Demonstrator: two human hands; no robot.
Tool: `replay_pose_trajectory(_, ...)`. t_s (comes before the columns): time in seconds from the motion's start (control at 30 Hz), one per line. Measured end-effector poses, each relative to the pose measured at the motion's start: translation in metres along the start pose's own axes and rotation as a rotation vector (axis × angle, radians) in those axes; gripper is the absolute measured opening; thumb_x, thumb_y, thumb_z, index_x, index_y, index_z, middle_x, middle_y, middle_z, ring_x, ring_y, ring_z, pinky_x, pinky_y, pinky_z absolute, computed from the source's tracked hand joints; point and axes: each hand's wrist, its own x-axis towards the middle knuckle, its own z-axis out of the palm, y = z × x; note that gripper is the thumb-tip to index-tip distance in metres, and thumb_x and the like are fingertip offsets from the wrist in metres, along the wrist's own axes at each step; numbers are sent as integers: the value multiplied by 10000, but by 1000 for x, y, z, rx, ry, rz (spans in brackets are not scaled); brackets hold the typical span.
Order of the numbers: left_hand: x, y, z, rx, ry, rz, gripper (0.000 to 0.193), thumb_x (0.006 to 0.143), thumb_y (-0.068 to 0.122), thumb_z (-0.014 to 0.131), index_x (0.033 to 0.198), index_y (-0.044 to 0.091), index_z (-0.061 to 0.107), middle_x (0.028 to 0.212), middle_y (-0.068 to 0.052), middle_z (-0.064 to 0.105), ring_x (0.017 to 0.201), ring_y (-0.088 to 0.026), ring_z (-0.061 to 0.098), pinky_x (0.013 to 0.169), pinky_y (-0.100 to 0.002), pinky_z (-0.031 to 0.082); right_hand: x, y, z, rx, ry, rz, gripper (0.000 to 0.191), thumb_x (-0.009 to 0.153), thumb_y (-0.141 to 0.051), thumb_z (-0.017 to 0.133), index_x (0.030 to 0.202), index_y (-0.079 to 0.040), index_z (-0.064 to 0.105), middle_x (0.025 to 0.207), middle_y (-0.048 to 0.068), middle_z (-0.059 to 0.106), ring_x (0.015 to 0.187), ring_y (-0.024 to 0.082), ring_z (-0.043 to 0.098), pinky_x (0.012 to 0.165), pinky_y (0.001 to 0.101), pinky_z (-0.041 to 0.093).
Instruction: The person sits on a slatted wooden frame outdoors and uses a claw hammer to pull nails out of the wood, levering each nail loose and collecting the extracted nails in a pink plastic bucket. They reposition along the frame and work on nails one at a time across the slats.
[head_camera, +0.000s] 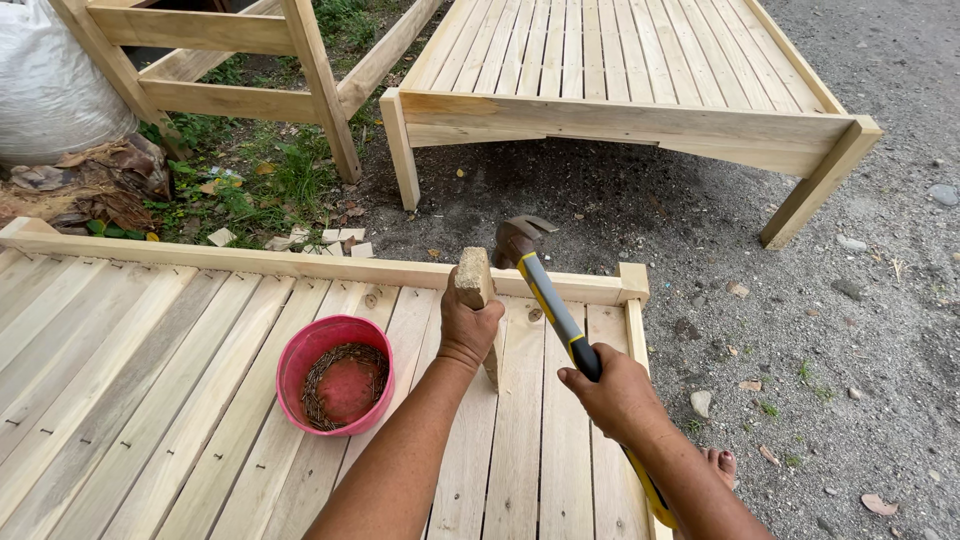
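L hand (468, 325) fingers wrapped shut round wood block (474, 279), held upright on slat frame (180, 400). R hand (618, 392) fingers closed on hammer (548, 300) handle; head just beside block top, prob. not touching. Red bowl (300, 352) of nails (325, 375) near L wrist.

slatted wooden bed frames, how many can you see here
2: one slatted frame under the hands, bearing the red bowl of nails, and a second standing on the gravel ahead. The railed wooden frame at top left may be another.
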Motion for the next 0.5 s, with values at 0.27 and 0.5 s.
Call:
replay_pose_trajectory(0.27, 3, -10, 0, -12, 46, 12, 330, 701, 70, 602, 1026, 20, 572, 909, -118, 681, 855, -259, 691, 874, -349, 571, -45, -21, -47, -9, 28, -192, 293, 860, -305, 797, 989, -78, 662, 730, 83, 683, 676, 192, 604, 685, 384, 548)
replay_pose_trajectory(0.5, -1, -12, 5, 22, 37, 21, 404, 698, 86, 608, 1092, 5, 571, 919, -158, 675, 855, -310, 682, 852, -366, 562, -69, -34, -58, -132, -51, -95, 257, 883, -302, 788, 980, -91, 678, 720, 59, 673, 672, 183, 620, 684, 373, 527)
